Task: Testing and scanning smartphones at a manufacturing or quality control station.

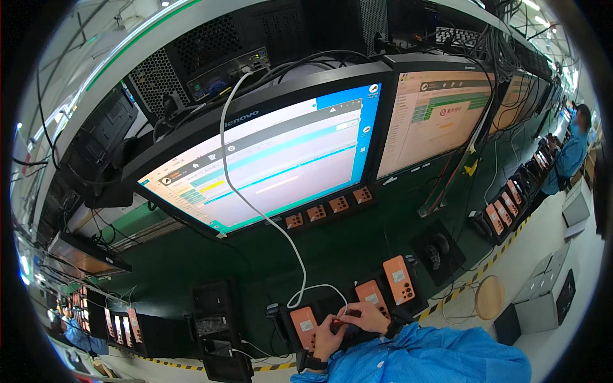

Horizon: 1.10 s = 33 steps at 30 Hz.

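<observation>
My left hand (327, 338) and my right hand (368, 318) meet low in the view, fingertips pinched together around a small red piece (338, 322). A white cable (297, 255) hangs down in front of the monitor, loops on the bench and runs to my right fingertips. Whether it joins the red piece is hidden by the fingers. Beside my left hand lies an orange phone (304, 324), back up with a white label. A second orange phone (370, 295) is partly behind my right hand. A third orange phone (399, 281) lies farther right.
A large lit monitor (274, 166) stands ahead, with another monitor (440, 118) to its right. Several orange phones (338, 204) rest under the screen. A black tray (220, 325) is at left, a black mouse (442, 242) at right. A co-worker (571, 156) stands far right.
</observation>
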{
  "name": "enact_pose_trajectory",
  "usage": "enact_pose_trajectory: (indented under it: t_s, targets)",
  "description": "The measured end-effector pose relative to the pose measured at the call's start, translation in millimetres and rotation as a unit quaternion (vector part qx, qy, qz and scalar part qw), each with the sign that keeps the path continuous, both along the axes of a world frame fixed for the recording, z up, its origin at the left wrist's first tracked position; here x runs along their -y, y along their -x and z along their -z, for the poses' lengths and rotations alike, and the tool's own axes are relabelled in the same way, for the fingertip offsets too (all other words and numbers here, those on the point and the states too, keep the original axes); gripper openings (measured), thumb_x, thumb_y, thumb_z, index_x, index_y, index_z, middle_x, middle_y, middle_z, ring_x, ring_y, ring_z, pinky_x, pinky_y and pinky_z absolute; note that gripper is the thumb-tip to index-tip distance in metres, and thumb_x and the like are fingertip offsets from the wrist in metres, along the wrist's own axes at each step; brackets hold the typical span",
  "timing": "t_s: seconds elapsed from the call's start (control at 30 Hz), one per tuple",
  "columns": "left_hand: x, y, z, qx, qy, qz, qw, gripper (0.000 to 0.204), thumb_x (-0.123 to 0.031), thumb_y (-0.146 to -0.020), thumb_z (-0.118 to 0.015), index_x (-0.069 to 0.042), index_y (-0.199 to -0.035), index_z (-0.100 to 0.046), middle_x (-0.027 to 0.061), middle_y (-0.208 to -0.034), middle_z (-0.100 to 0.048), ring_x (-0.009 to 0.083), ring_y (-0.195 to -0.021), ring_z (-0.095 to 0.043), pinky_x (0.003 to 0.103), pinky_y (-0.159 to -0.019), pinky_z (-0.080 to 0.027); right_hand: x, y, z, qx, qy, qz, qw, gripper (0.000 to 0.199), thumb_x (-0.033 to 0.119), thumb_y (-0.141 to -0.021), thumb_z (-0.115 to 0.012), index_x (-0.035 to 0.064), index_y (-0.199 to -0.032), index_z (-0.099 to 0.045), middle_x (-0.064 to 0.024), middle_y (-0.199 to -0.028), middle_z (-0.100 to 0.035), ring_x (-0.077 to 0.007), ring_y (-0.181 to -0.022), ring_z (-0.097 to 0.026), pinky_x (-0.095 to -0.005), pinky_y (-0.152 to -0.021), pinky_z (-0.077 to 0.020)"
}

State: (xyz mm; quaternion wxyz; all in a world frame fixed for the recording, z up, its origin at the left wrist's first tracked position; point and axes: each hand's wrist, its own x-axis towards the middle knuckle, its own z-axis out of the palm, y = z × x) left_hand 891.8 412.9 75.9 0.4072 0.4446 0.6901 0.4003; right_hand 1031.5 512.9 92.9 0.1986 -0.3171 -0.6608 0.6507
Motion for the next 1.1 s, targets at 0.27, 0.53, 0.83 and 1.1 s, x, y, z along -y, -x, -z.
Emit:
enact_pose_trajectory:
  t_s: [0.27, 0.53, 0.83, 1.1]
  targets:
    - [4.1, 1.7, 7.8, 0.023, -0.005, 0.0, 1.0, 0.021, -0.011, -0.081, -0.068, -0.002, -0.096, -0.057, 0.0097, -0.082, -0.066, 0.0147, -0.077, -0.063, 0.028, -0.068, -0.049, -5.4, -0.6, -0.8, 0.029, -0.067, -0.039, 0.997, 0.019, 0.019, -0.087, -0.063, 0.0043, -0.099, -0.064, -0.0079, -0.086, -0.068, -0.0141, -0.082, -0.064, -0.0268, -0.075, -0.0481]
    - [3.7, 2.7, -1.1, 0.036, 0.003, 0.004, 0.999, 0.021, -0.011, -0.081, -0.068, -0.001, -0.096, -0.057, 0.0095, -0.085, -0.067, 0.0152, -0.08, -0.065, 0.028, -0.069, -0.05, -5.5, -0.2, -7.5, 0.036, -0.074, -0.051, 0.995, 0.018, 0.019, -0.088, -0.062, 0.0047, -0.098, -0.063, -0.0079, -0.081, -0.067, -0.0153, -0.076, -0.063, -0.028, -0.07, -0.0483]
    - [1.2, 4.3, -5.8, 0.01, -0.004, 0.005, 1.0, 0.022, -0.013, -0.081, -0.069, -0.002, -0.096, -0.058, 0.0094, -0.083, -0.065, 0.0149, -0.077, -0.063, 0.028, -0.068, -0.049, -10.1, -4.7, -4.4, 0.046, -0.08, -0.066, 0.993, 0.019, 0.02, -0.088, -0.061, 0.0045, -0.099, -0.062, -0.0091, -0.086, -0.067, -0.0186, -0.081, -0.065, -0.0296, -0.073, -0.0485]
    - [-2.2, 4.0, -3.6, -0.003, 0.012, 0.011, 1.0, 0.024, -0.015, -0.08, -0.068, -0.002, -0.098, -0.058, 0.0117, -0.085, -0.065, 0.0185, -0.079, -0.063, 0.03, -0.071, -0.049, -13.5, -3.7, -4.8, 0.046, -0.162, -0.088, 0.982, 0.019, 0.018, -0.087, -0.061, 0.0025, -0.098, -0.062, -0.0133, -0.084, -0.065, -0.0243, -0.081, -0.064, -0.0326, -0.072, -0.0487]
